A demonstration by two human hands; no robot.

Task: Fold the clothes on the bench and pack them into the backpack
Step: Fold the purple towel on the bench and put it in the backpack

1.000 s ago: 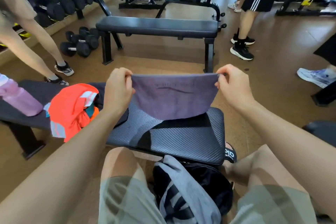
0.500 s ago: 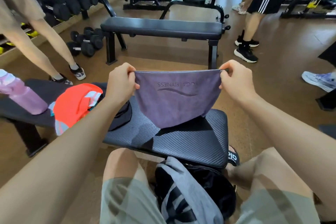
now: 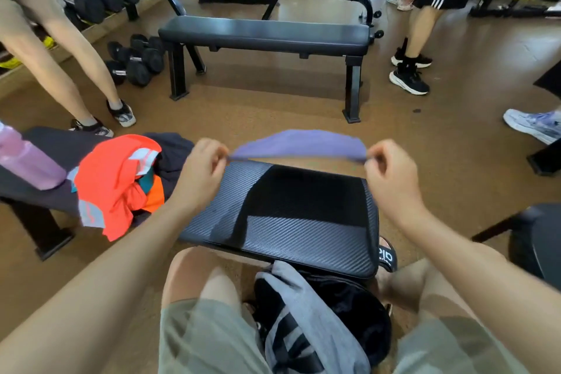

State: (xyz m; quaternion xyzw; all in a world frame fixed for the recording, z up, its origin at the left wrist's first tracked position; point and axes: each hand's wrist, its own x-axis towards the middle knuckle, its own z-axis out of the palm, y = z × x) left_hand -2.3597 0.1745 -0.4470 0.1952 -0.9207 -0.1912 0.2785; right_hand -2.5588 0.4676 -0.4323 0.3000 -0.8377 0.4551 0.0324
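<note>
A purple towel (image 3: 299,143) is stretched in the air above the far edge of the black padded bench (image 3: 303,237), billowing away from me. My left hand (image 3: 202,171) pinches its left corner and my right hand (image 3: 390,174) pinches its right corner. An orange garment (image 3: 113,182) lies crumpled on the bench to the left, over dark clothes (image 3: 171,152). The grey and black backpack (image 3: 315,322) stands open on the floor between my knees.
A pink bottle (image 3: 25,161) lies on the bench at far left. A second black bench (image 3: 264,36) stands ahead, dumbbells (image 3: 135,59) to its left. People's legs stand at left (image 3: 63,48) and right (image 3: 420,30). A dark stool (image 3: 537,240) is at right.
The towel hung down from my hands with its printed face toward me; now it has swung up and away to nearly horizontal, and my hands have dropped lower over the bench.
</note>
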